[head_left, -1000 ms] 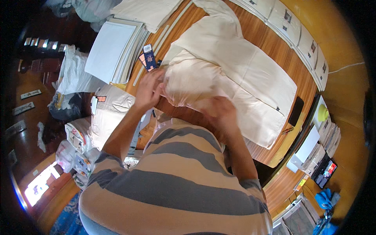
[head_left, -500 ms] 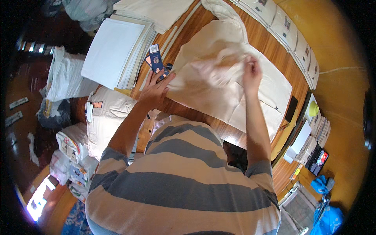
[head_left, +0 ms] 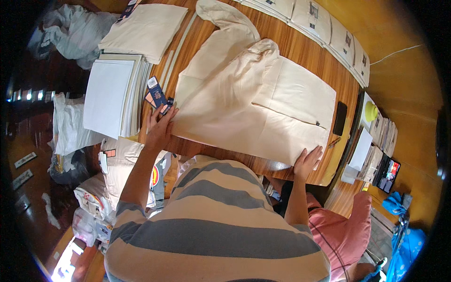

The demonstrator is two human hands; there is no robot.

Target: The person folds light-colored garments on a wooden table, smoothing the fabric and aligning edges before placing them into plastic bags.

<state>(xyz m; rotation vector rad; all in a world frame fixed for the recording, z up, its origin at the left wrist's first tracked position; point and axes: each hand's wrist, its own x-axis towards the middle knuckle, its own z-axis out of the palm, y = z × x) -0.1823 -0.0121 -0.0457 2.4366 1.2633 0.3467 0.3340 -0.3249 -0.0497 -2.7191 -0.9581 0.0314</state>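
Observation:
A cream long-sleeved garment [head_left: 225, 108] lies spread across the wooden table, part of it folded over with a sleeve bunched up across the middle. Another sleeve reaches toward the far side. My left hand [head_left: 159, 128] rests with fingers apart at the garment's left edge, touching or just beside a few dark blue and orange cardboard tags [head_left: 159, 95]. At the near right corner, my right hand [head_left: 307, 162] lies flat on the cloth with its fingers stretched out. A tiny dark label [head_left: 318, 123] shows on the folded part.
Left of the garment stand a tall stack of white sheets [head_left: 107, 96] and a folded cream garment [head_left: 145, 30]. Packed garments [head_left: 312, 19] line the far edge. A dark phone [head_left: 339, 118] lies at the right. Someone in red clothing [head_left: 340, 225] is close by at lower right.
My right hand has come down from the middle of the garment to its near right corner and opened flat. The loose cloth has settled. Red clothing has come into view at lower right.

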